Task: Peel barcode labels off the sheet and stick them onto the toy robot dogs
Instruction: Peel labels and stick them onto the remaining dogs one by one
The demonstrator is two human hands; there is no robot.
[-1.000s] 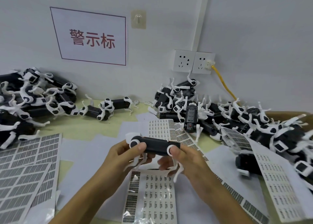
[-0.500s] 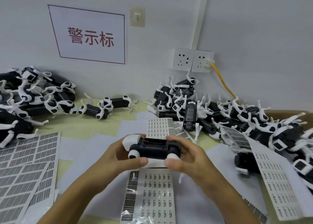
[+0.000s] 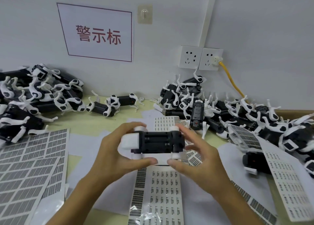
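Observation:
I hold one black and white toy robot dog belly-up in mid-air over the table, its black underside facing me. My left hand grips its white head end, thumb below and fingers curled over the far side. My right hand holds the other end, thumb under it, fingers spread around the rear. Directly below lies a barcode label sheet with small labels in rows.
Piles of robot dogs lie at the left and more robot dogs at the right along the wall. Larger label sheets cover the left of the table, another sheet leans at the right. A yellow cable hangs from the wall socket.
I have turned the dog over from side-on to belly-up and raised it slightly. My hands have shifted around its two ends.

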